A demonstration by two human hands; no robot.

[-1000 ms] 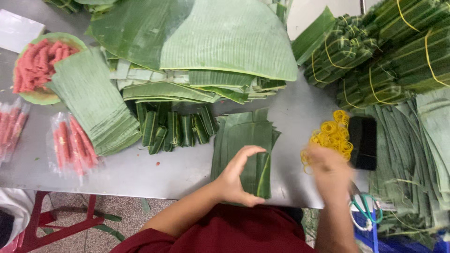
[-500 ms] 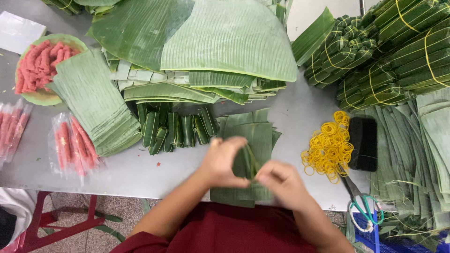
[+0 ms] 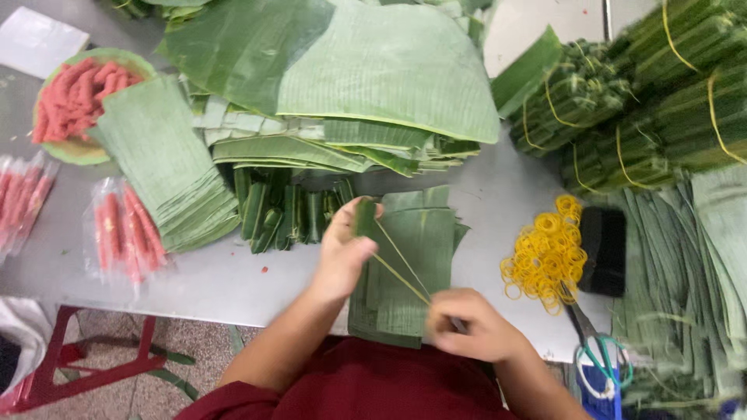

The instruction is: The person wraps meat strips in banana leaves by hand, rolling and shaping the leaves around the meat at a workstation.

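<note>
Left hand (image 3: 342, 253) gripping a small wrapped leaf parcel (image 3: 365, 218) above the leaf stack (image 3: 408, 272) at the tabletop's (image 3: 226, 280) near edge; right hand (image 3: 471, 327) pinching a thin yellow band (image 3: 401, 268) stretched from the parcel; loose rubber bands (image 3: 545, 253) nearby.

Rubber bands (image 3: 542, 257) right of leaf stack (image 3: 408, 272)

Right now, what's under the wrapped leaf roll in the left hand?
A stack of cut leaf pieces lies under the leaf roll held by the left hand. The grey table beneath the stack is covered.
</note>
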